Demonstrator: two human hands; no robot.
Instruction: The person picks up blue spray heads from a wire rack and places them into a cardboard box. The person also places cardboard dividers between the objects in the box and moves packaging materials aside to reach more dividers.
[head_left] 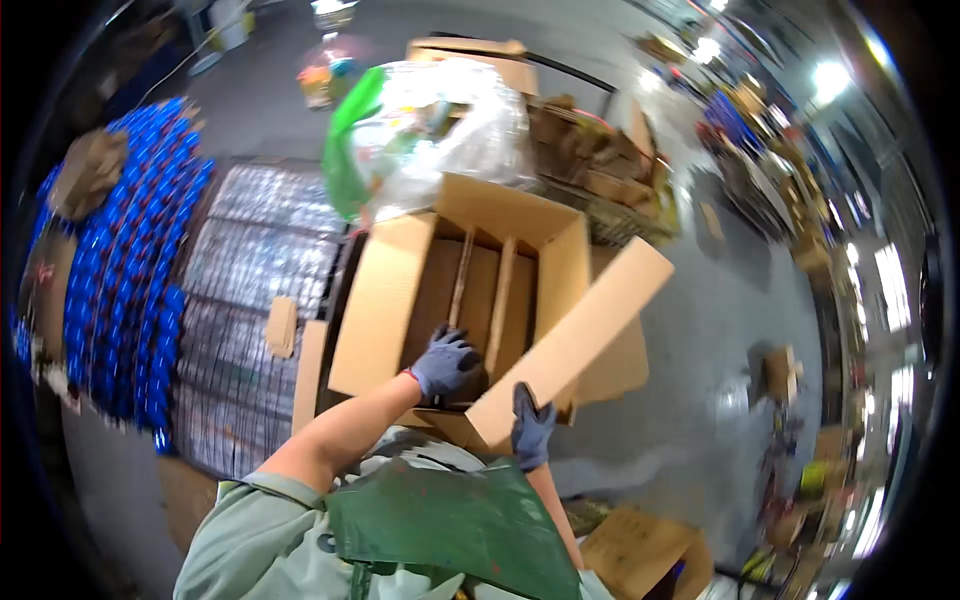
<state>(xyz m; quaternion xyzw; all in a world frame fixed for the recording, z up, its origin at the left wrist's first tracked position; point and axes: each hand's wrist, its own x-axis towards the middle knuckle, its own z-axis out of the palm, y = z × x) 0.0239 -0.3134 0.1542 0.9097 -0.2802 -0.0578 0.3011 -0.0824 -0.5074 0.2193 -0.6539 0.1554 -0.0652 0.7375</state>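
An open cardboard box (562, 240) stands in front of me with its flaps folded outward. Two upright cardboard dividers (500, 308) run lengthwise inside it, splitting it into compartments. My left hand (445, 362), in a grey-blue glove, reaches over the near part of the box by the left divider; its fingers are apart and appear to hold nothing. In my gloved right hand (533, 428) is a long flat cardboard strip (585, 335), gripped at its near end. The strip slants up to the far right, over the box's right side. Part of the box's floor is hidden.
Left of the box lie stacked clear-wrapped packs (250, 245), with a small cardboard piece (282, 327) on top, then rows of blue-wrapped goods (130, 270). Beyond the box are a clear plastic bag (465, 120) and brown paper (590, 150). Another cardboard box (640, 550) stands near right.
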